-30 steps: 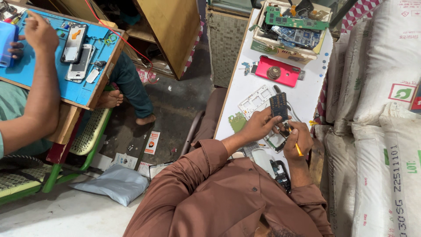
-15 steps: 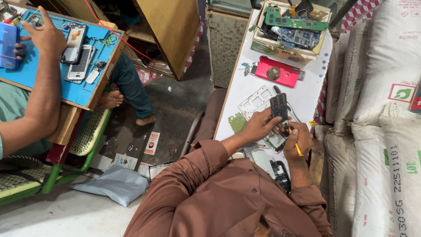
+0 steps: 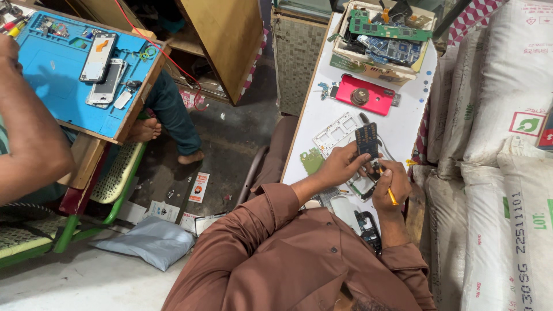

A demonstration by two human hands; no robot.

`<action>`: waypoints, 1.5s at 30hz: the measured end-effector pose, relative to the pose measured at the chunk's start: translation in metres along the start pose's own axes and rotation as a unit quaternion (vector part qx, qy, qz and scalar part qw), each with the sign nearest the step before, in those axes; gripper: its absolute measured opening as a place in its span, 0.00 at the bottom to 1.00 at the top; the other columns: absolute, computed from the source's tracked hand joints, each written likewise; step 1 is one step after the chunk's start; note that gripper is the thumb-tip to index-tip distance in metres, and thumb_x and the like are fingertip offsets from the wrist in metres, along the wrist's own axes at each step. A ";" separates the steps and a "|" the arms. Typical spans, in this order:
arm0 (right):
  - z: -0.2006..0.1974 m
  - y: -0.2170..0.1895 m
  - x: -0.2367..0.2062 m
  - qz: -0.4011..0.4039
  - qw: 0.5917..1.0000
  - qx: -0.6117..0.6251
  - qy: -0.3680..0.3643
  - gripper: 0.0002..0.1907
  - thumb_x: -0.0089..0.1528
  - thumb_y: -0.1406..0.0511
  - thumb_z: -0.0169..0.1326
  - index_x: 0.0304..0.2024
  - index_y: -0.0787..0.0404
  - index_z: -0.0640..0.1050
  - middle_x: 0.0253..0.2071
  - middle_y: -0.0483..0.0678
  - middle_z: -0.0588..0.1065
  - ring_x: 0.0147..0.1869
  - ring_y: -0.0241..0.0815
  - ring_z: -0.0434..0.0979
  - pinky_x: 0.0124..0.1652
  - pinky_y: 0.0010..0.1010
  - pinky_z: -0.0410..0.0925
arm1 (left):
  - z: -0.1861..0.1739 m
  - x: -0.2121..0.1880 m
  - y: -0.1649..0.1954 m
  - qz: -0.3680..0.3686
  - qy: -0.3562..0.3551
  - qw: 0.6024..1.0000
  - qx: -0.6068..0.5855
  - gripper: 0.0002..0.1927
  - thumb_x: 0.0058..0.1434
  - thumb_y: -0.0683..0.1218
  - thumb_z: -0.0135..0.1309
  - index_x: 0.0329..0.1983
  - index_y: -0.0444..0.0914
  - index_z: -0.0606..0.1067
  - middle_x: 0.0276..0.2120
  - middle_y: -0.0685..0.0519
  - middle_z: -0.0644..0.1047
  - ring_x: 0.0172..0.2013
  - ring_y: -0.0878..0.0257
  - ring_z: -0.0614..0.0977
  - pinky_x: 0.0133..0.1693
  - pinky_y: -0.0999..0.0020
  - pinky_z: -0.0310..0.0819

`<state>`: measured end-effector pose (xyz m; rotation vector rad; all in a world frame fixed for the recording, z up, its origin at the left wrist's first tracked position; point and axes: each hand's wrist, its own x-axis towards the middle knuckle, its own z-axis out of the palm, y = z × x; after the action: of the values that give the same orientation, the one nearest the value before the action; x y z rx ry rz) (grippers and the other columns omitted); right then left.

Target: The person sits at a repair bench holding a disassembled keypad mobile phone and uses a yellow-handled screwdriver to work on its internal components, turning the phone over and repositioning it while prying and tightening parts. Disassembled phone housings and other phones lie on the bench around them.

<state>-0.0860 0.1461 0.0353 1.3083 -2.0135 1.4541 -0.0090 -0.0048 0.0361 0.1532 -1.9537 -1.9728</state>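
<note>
grey concrete floor (image 3: 230, 138), a brown wooden cabinet (image 3: 230, 40), white woven sacks (image 3: 507, 115) stacked right, green metal chair (image 3: 86, 213) left.

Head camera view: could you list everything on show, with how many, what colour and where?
circuit board: one, dark, held upright over the white table
pink phone: one, lying beyond it
cardboard box: one, full of green and blue boards, far end
white frame: one, mid table
blue mat: one, with two opened phones, on the co-worker's bench
white sacks: several, stacked right
left hand: holds the board
right hand: grips a yellow tool
</note>
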 end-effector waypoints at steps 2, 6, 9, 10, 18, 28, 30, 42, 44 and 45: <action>0.000 0.000 0.000 -0.003 1.000 0.000 -0.001 0.14 0.73 0.70 0.39 0.47 0.73 0.76 0.43 0.61 0.78 0.47 0.55 0.81 0.47 0.39 0.74 | 0.000 0.000 0.000 0.002 -0.001 1.000 -0.001 0.12 0.73 0.46 0.49 0.51 0.32 0.73 0.33 0.48 0.84 0.31 0.62 0.87 0.33 0.69 0.82; 0.000 0.002 0.000 -0.007 1.000 0.003 0.000 0.14 0.73 0.70 0.39 0.47 0.74 0.75 0.43 0.61 0.77 0.48 0.55 0.81 0.47 0.40 0.74 | 0.000 0.000 -0.001 -0.013 -0.006 1.000 0.014 0.13 0.72 0.46 0.48 0.53 0.33 0.73 0.32 0.48 0.84 0.30 0.63 0.87 0.31 0.70 0.79; 0.001 0.003 -0.001 -0.002 1.000 0.007 0.003 0.14 0.73 0.69 0.39 0.47 0.74 0.75 0.43 0.61 0.77 0.48 0.54 0.82 0.47 0.39 0.75 | 0.001 0.001 -0.003 -0.026 -0.001 0.999 0.019 0.12 0.73 0.47 0.49 0.50 0.33 0.72 0.32 0.48 0.84 0.30 0.63 0.87 0.30 0.70 0.79; 0.001 0.003 -0.001 -0.002 1.000 0.007 0.003 0.14 0.73 0.69 0.39 0.47 0.74 0.75 0.43 0.61 0.77 0.48 0.55 0.82 0.47 0.39 0.75 | 0.001 0.001 -0.004 -0.024 -0.001 0.999 0.021 0.12 0.73 0.47 0.49 0.50 0.33 0.72 0.32 0.48 0.84 0.30 0.63 0.87 0.31 0.70 0.79; 0.000 0.002 -0.001 -0.005 1.000 0.001 0.004 0.15 0.73 0.69 0.39 0.47 0.74 0.76 0.43 0.61 0.78 0.49 0.55 0.82 0.48 0.40 0.75 | 0.001 0.001 -0.003 -0.008 -0.001 1.000 0.014 0.12 0.72 0.46 0.49 0.52 0.33 0.73 0.32 0.48 0.84 0.30 0.62 0.87 0.33 0.69 0.81; 0.000 0.002 0.000 -0.008 1.000 -0.006 0.003 0.15 0.74 0.69 0.39 0.47 0.74 0.76 0.43 0.62 0.78 0.48 0.55 0.82 0.48 0.39 0.75 | 0.000 0.000 -0.005 -0.008 0.002 0.999 0.033 0.12 0.71 0.46 0.52 0.51 0.32 0.71 0.33 0.48 0.84 0.30 0.62 0.87 0.33 0.69 0.82; 0.000 0.001 0.001 -0.009 1.000 -0.007 0.006 0.15 0.74 0.69 0.39 0.47 0.74 0.75 0.43 0.62 0.78 0.48 0.55 0.82 0.47 0.39 0.75 | 0.000 -0.001 -0.004 0.002 0.008 0.999 0.039 0.13 0.71 0.46 0.53 0.51 0.32 0.70 0.32 0.48 0.84 0.30 0.62 0.87 0.33 0.69 0.82; -0.002 -0.003 0.000 -0.004 1.000 -0.017 0.012 0.15 0.74 0.67 0.40 0.46 0.72 0.76 0.40 0.60 0.77 0.42 0.54 0.80 0.43 0.40 0.73 | 0.002 0.000 -0.007 0.004 0.018 1.000 0.016 0.12 0.70 0.45 0.53 0.51 0.33 0.70 0.31 0.49 0.84 0.31 0.64 0.87 0.34 0.69 0.82; -0.003 -0.002 0.000 -0.018 1.000 -0.001 0.004 0.16 0.74 0.67 0.40 0.46 0.73 0.75 0.41 0.61 0.77 0.43 0.55 0.80 0.43 0.40 0.74 | 0.002 0.000 -0.009 0.010 0.018 1.000 0.019 0.12 0.70 0.45 0.53 0.52 0.33 0.70 0.31 0.49 0.84 0.31 0.63 0.87 0.34 0.69 0.82; -0.003 -0.001 0.000 -0.021 1.000 0.001 0.003 0.16 0.74 0.67 0.40 0.46 0.73 0.76 0.41 0.61 0.77 0.43 0.55 0.80 0.43 0.40 0.73 | 0.002 0.000 -0.010 0.013 0.018 1.000 0.020 0.12 0.71 0.45 0.52 0.52 0.33 0.70 0.31 0.49 0.84 0.31 0.63 0.87 0.34 0.69 0.82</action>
<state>-0.0856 0.1487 0.0371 1.3368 -1.9682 1.4410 -0.0112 -0.0034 0.0265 0.1716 -1.9648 -1.9026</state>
